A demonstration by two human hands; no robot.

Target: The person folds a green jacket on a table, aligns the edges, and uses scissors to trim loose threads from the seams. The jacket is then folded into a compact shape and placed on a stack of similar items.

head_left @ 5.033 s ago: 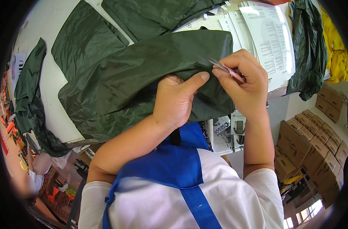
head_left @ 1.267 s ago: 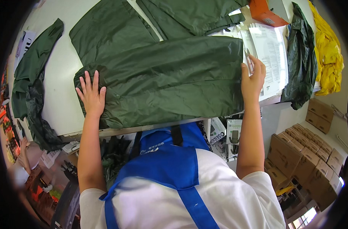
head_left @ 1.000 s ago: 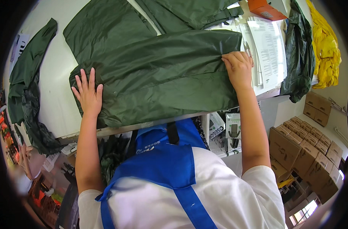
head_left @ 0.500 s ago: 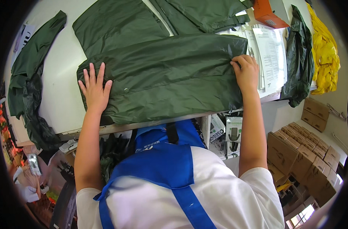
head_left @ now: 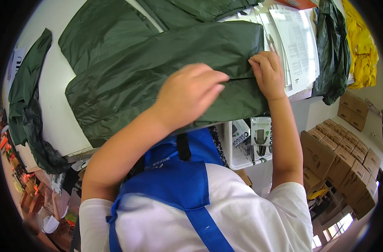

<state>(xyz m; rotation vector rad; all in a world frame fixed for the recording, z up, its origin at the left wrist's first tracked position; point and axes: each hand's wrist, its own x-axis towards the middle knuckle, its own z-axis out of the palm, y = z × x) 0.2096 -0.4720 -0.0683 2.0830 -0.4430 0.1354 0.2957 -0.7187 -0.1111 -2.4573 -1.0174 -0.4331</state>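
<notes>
A dark green rain garment, smooth and slightly shiny, lies folded in a long panel along the table's front edge. At its right end my right hand is closed, thumb against fingers, pinching the fabric edge. My left hand reaches across over the middle of the panel, fingers pointing right toward my right hand. It is somewhat blurred; thumb and forefinger look apart with nothing between them. A crease runs through the fabric between the two hands. More of the green material spreads out behind the panel.
White printed sheets lie right of the garment, beside dark green and yellow rainwear. Another green piece hangs over the table's left. A white tray with packets sits below the table edge. Cardboard boxes are stacked at right.
My left hand has left the panel's left end and swung right across its middle. The right hand keeps its place at the right end. The panel's left end now slants lower.
</notes>
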